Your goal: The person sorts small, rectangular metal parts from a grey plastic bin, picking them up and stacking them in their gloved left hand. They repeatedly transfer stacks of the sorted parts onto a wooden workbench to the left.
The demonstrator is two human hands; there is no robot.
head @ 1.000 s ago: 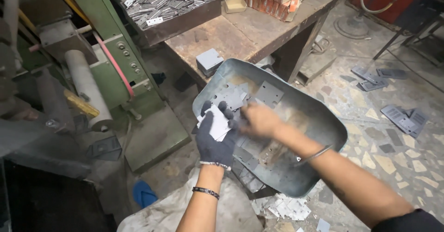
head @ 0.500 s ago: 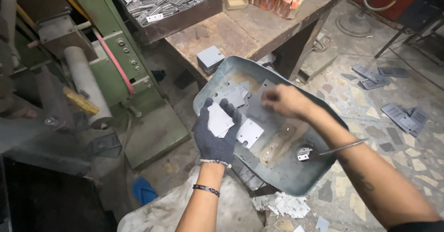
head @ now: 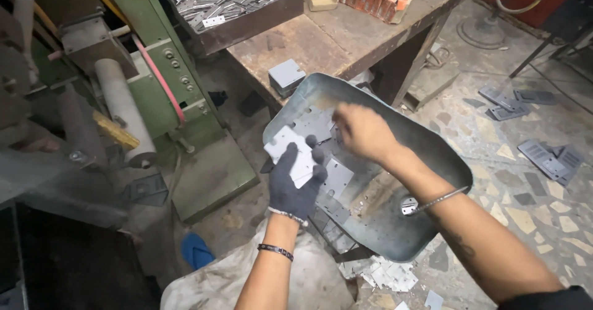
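Observation:
My left hand [head: 296,180], in a dark glove, is shut on a small stack of pale square metal plates [head: 289,152] held at the left rim of a dented grey metal tray [head: 432,155]. My bare right hand [head: 364,131], with a thin bangle on the wrist, hovers over the loose hinge-like plates [head: 336,177] lying in the tray. Its fingers curl downward and are blurred, so I cannot see whether they hold a plate. One small round part [head: 409,205] lies near the tray's right side.
A worn wooden workbench [head: 346,38] stands behind the tray, with a crate of metal plates [head: 235,1] on it. A green machine [head: 179,81] with a pale roller [head: 123,109] stands to the left. Grey plates [head: 543,155] and white scraps [head: 389,276] lie on the floor.
My right hand drew away from my left hand to the right, then came back up and left over the plates. My left hand, still holding its stack, shifted slightly up and to the right.

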